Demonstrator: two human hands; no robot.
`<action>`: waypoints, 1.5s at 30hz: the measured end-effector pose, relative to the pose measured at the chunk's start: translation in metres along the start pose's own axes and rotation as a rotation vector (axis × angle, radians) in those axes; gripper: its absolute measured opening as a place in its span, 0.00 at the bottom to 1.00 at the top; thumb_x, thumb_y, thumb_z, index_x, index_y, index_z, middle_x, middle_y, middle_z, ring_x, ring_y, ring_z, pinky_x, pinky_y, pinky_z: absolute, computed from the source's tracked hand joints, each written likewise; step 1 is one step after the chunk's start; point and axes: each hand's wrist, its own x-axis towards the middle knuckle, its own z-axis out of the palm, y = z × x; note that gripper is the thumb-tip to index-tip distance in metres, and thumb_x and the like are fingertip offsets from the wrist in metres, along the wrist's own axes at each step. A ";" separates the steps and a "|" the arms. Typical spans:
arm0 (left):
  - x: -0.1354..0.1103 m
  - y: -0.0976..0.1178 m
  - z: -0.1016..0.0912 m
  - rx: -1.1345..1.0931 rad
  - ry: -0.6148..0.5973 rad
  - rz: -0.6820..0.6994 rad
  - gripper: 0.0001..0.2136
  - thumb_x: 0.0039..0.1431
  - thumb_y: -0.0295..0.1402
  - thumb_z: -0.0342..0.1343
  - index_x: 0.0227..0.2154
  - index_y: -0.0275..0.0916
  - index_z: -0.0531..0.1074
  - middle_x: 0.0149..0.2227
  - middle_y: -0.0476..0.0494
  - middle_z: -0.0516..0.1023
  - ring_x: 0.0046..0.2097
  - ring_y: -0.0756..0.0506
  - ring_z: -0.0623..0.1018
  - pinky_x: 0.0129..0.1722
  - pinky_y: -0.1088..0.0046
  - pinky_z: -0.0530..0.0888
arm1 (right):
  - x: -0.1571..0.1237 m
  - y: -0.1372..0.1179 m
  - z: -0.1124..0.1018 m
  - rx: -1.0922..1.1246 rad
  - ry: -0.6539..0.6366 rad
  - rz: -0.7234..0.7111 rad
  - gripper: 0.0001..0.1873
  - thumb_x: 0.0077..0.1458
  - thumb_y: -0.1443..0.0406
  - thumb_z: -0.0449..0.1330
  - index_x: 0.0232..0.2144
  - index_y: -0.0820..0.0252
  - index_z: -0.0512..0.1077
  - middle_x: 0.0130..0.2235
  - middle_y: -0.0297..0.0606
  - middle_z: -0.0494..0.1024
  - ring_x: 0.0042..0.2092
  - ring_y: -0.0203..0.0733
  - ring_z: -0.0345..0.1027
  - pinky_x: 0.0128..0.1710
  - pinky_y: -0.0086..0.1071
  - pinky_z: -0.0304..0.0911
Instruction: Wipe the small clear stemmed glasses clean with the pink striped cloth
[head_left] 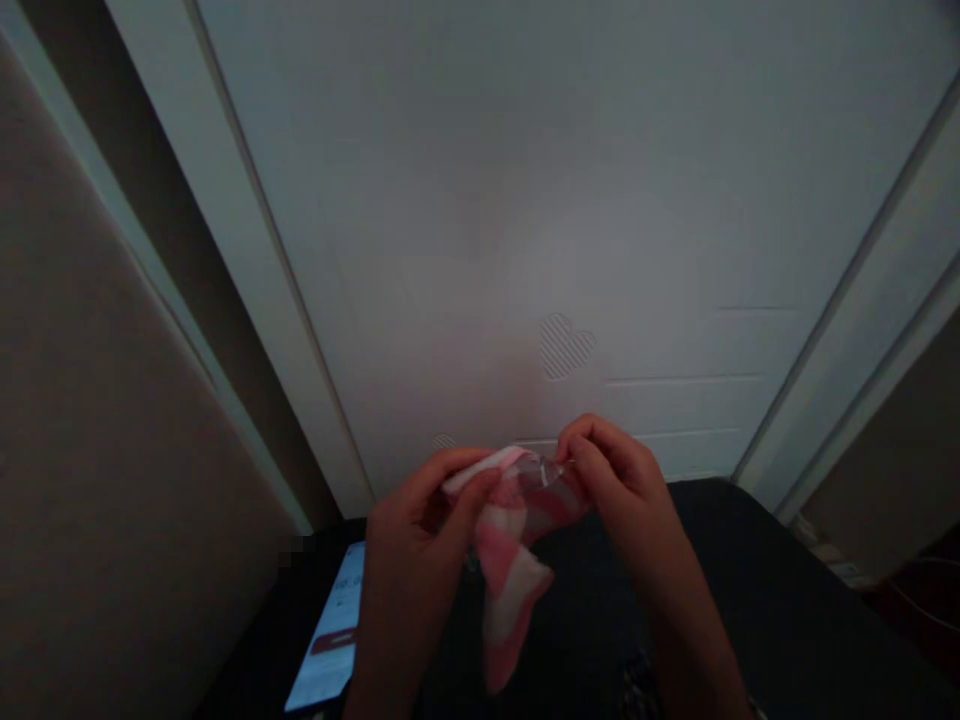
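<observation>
A small pink and white striped sock (510, 560) hangs between my two hands at the bottom centre of the head view. My left hand (420, 520) pinches its upper left edge with the thumb on top. My right hand (611, 475) pinches the upper right edge, where a bit of clear plastic (546, 468) shows at the fingertips. The sock's toe end dangles down over a dark surface (750, 600). The light is dim.
A lit phone (334, 630) lies screen up on the dark surface at lower left. Behind stands a white panelled door or wall (525, 200) with a striped heart mark (564, 345). A beige panel (90, 450) fills the left. Cables lie at lower right (847, 570).
</observation>
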 end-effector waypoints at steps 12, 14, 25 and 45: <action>0.010 -0.004 -0.014 -0.150 0.013 -0.325 0.07 0.54 0.38 0.55 0.27 0.41 0.72 0.20 0.54 0.75 0.19 0.52 0.69 0.19 0.80 0.64 | 0.006 0.012 0.017 0.023 0.226 -0.030 0.17 0.61 0.68 0.46 0.19 0.58 0.57 0.20 0.27 0.57 0.23 0.30 0.51 0.20 0.23 0.49; 0.009 -0.003 -0.014 -0.179 -0.001 -0.362 0.07 0.53 0.38 0.56 0.27 0.41 0.71 0.19 0.54 0.75 0.18 0.52 0.69 0.16 0.81 0.61 | 0.003 0.009 0.015 -0.018 0.236 -0.035 0.19 0.62 0.71 0.45 0.18 0.59 0.56 0.20 0.27 0.57 0.22 0.30 0.50 0.20 0.23 0.48; -0.002 0.010 -0.008 -0.495 -0.102 -0.533 0.07 0.46 0.37 0.61 0.25 0.42 0.70 0.16 0.54 0.70 0.16 0.53 0.67 0.13 0.82 0.61 | -0.002 0.005 0.034 -0.120 0.268 -0.057 0.19 0.64 0.65 0.42 0.20 0.57 0.56 0.21 0.27 0.55 0.22 0.31 0.50 0.19 0.27 0.47; -0.005 0.009 -0.015 -0.462 0.062 -0.433 0.09 0.47 0.40 0.60 0.27 0.41 0.72 0.16 0.53 0.71 0.14 0.52 0.69 0.10 0.80 0.64 | 0.004 0.020 0.029 -0.403 0.353 -0.111 0.17 0.63 0.66 0.42 0.21 0.57 0.55 0.20 0.26 0.55 0.22 0.31 0.51 0.22 0.30 0.46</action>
